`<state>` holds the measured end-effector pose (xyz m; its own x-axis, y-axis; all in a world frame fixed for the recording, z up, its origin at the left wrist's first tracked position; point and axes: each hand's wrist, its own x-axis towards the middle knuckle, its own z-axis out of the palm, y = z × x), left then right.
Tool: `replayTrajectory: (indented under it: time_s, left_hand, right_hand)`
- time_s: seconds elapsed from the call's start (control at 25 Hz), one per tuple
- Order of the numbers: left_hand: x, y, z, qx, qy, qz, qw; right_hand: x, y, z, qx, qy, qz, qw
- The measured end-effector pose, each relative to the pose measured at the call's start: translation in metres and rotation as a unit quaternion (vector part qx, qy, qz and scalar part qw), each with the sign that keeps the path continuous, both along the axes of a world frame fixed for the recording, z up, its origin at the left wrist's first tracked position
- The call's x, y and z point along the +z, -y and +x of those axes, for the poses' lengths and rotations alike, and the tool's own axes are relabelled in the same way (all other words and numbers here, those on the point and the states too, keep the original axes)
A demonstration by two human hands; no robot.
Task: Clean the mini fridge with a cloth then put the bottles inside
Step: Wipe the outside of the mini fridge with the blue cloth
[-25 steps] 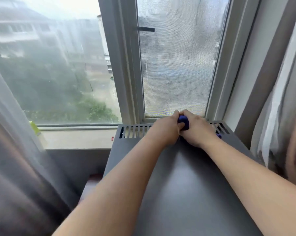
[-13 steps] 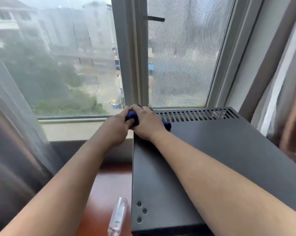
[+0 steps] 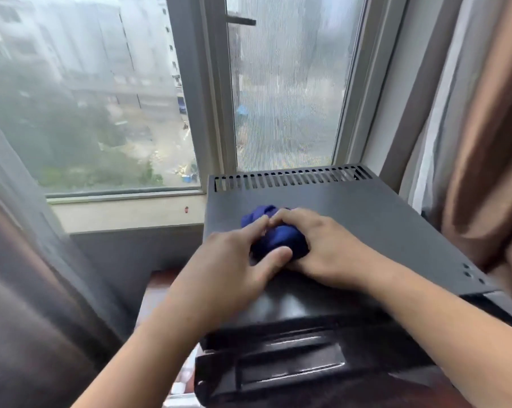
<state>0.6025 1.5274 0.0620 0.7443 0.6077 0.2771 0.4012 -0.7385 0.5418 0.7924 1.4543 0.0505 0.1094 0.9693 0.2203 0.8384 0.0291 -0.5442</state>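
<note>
Cloth (image 3: pixel 273 238) dragged forward on fridge (image 3: pixel 381 219); left hand (image 3: pixel 231 269), right hand (image 3: pixel 325 248) grip it (fingers curled).

Most of cloth (image 3: pixel 284 241) hidden under left hand (image 3: pixel 231 260), right hand (image 3: pixel 322 248); fridge (image 3: pixel 381 225) front cut by bottom edge.

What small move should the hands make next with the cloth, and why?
Probably slide the blue cloth rightward: the left hand and right hand hold it bunched near the left edge of the mini fridge top, and the wide right part lies beyond it.
</note>
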Motion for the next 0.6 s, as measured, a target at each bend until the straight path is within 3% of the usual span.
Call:
replayTrajectory:
  time_s: [0.12, 0.24, 0.32, 0.44, 0.6]
  left_hand:
    - [-0.005, 0.038, -0.037, -0.003, 0.069, -0.078, 0.995]
    - [-0.034, 0.026, -0.065, 0.128, 0.16, -0.088, 0.975]
    - [-0.05, 0.016, -0.073, 0.196, 0.158, -0.165, 0.954]
    - [-0.06, 0.014, -0.072, 0.207, 0.204, -0.263, 0.92]
    - [-0.056, 0.013, -0.071, 0.218, 0.249, -0.305, 0.893]
  right_hand:
    - [-0.003, 0.076, -0.017, 0.039, -0.011, 0.0, 0.999]
    - [-0.006, 0.097, -0.036, 0.069, 0.004, 0.004, 0.998]
    - [-0.005, 0.082, -0.047, 0.088, -0.003, 0.005, 0.996]
    - [-0.005, 0.034, -0.065, 0.119, -0.007, 0.01, 0.993]
    - [-0.009, -0.038, -0.082, 0.105, 0.01, 0.013, 0.994]
